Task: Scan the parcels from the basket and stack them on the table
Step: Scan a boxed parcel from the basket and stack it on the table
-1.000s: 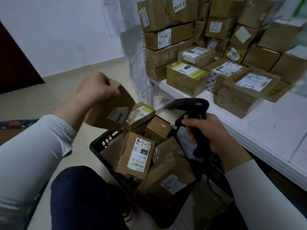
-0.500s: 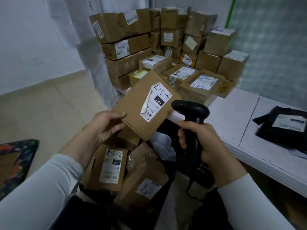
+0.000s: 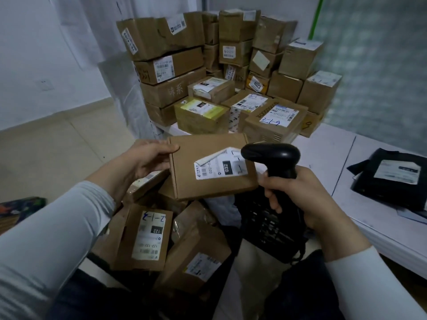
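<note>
My left hand grips the left edge of a flat cardboard parcel, held level above the basket with its white label facing up. My right hand is closed around the handle of a black barcode scanner, whose head hangs over the right end of that label. Below them the black basket holds several more brown parcels, one marked 2-1-3. The white table lies to the right, with a large stack of parcels at its far end.
A black poly-bag parcel with a white label lies on the table at the right. White wall and beige floor are to the left, with a patterned mat at the left edge. My dark trouser legs fill the bottom.
My left hand has lifted the flat parcel out of the basket, turned its label up and levelled it under the scanner. My view has swung right toward the table.
</note>
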`<state>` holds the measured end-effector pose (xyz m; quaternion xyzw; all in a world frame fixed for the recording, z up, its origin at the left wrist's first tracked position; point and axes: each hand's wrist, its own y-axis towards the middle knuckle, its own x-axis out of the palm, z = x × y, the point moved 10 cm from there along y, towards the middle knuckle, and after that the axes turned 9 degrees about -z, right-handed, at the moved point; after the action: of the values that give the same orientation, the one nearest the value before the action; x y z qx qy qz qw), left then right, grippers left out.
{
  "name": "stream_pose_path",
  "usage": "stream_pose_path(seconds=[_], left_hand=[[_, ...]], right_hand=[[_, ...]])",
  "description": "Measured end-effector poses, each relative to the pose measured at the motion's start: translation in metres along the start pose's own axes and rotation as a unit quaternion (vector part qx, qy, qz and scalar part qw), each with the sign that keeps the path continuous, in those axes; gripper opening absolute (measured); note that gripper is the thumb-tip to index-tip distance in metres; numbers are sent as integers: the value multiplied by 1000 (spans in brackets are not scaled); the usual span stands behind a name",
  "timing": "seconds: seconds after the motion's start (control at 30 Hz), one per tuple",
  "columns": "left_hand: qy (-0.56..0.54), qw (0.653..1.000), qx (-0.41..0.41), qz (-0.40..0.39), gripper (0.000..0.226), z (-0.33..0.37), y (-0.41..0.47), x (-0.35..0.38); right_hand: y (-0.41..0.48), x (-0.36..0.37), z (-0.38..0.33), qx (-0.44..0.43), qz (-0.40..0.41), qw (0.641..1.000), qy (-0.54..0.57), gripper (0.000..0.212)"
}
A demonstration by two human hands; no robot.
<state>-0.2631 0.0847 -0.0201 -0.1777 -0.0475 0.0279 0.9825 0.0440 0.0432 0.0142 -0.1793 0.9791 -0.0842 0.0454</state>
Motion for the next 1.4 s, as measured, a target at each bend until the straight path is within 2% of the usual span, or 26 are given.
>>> stream_pose_path(seconds=[0.07, 0.13, 0.33, 0.47, 0.67, 0.7, 0.77, 0.8, 0.83, 0.9, 0.93, 1.07, 1.23, 1.4], left_hand=[[44, 997, -29, -51, 8, 3, 13, 27], [79, 992, -50, -80, 14, 4, 29, 54], [80, 979, -113, -148, 11, -19, 70, 151], [107, 981, -113, -115, 27, -36, 93, 189], [224, 974, -11, -24, 22, -34, 107, 217], [238, 971, -3, -30, 33, -34, 107, 223], [278, 957, -40, -70, 78, -47, 101, 238], [332, 936, -60, -99, 100, -55, 97, 247], [410, 901, -69, -126, 117, -62, 94, 256], [526, 839, -44, -136, 137, -68, 87, 270], [542, 830, -28, -128, 141, -66, 85, 274], [496, 857, -3, -136, 134, -61, 91, 280], [466, 877, 53, -101, 90, -51, 91, 276], [427, 901, 21, -79, 81, -57, 108, 271]], right_hand=[[-5, -16, -1, 0, 21, 1000, 12, 11], [-10, -33, 1, 4, 39, 999, 26, 10], [-22, -86, 15, 18, 102, 993, 48, 8], [-29, -117, 28, 26, 138, 988, 65, 9], [-23, -138, 42, 37, 148, 986, 70, 6], [-21, -141, 44, 41, 149, 985, 70, 6], [-17, -145, 48, 48, 149, 985, 72, 6], [-15, -148, 49, 50, 149, 985, 73, 6], [-13, -149, 51, 53, 149, 985, 74, 6], [-10, -151, 54, 59, 142, 986, 70, 6], [-8, -151, 54, 61, 139, 986, 70, 6], [-9, -157, 55, 61, 137, 987, 64, 8], [-13, -161, 47, 86, 117, 989, 9, 7], [-14, -159, 29, 137, 40, 980, -141, 10]])
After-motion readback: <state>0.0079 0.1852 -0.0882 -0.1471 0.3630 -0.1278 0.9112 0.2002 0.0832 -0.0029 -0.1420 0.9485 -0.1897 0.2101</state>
